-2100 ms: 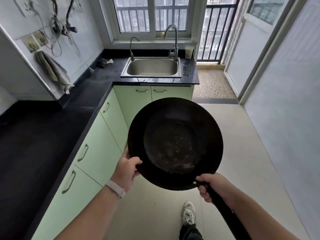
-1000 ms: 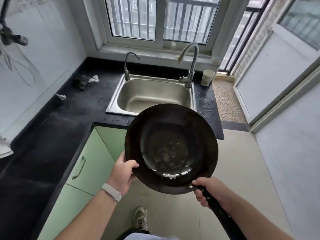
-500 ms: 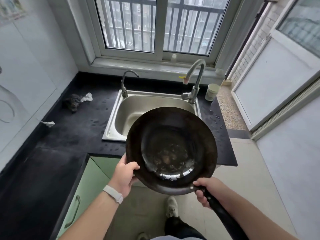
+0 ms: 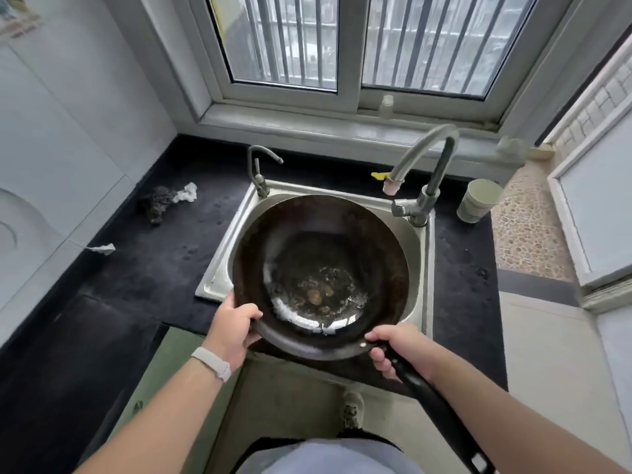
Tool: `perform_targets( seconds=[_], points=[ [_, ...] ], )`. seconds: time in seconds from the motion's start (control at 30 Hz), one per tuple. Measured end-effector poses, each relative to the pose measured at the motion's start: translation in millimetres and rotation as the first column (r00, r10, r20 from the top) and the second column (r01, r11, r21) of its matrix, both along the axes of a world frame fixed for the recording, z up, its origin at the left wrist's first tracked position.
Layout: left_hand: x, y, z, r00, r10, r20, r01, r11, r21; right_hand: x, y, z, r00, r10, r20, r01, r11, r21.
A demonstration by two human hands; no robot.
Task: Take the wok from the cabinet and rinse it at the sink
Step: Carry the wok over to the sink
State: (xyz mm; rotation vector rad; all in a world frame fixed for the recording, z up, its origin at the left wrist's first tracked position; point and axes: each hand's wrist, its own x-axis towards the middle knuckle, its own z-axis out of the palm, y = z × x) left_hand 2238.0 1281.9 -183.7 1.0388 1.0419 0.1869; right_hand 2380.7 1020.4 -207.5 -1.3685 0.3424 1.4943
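A dark round wok [image 4: 321, 254] with brownish residue in its bottom hangs over the steel sink [image 4: 219, 268], covering most of the basin. My left hand [image 4: 236, 326] grips the wok's near-left rim, thumb over the edge. My right hand [image 4: 396, 350] is closed around the black handle where it joins the rim. The tall curved faucet [image 4: 424, 159] stands at the sink's back right, its spout just beyond the wok's far rim. No water is running.
A small second tap [image 4: 260, 169] rises at the sink's back left. A pale cup [image 4: 478, 200] sits on the black counter [image 4: 160, 261] right of the faucet. A dark scrubber with a white scrap [image 4: 164, 200] lies left of the sink. The window sill runs behind.
I have walked up to the sink, carrying the wok in both hands. The wok moved from in front of the cabinets to over the basin. Both grips are unchanged.
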Motion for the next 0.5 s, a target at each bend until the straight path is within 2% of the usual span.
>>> perform_targets(
  seconds=[0.3, 0.5],
  points=[
    [40.1, -4.6, -9.6, 0.991, 0.118, -0.056, -0.117, 0.993, 0.016, 79.4, 19.7, -15.3, 0.979, 0.203, -0.032, -0.203, 0.979, 0.008],
    [56.0, -2.9, -29.9, 0.981, 0.165, -0.099, -0.166, 0.986, -0.003, 98.7, 26.7, -27.2, 0.98, 0.19, -0.066, -0.189, 0.982, 0.015]
  ],
)
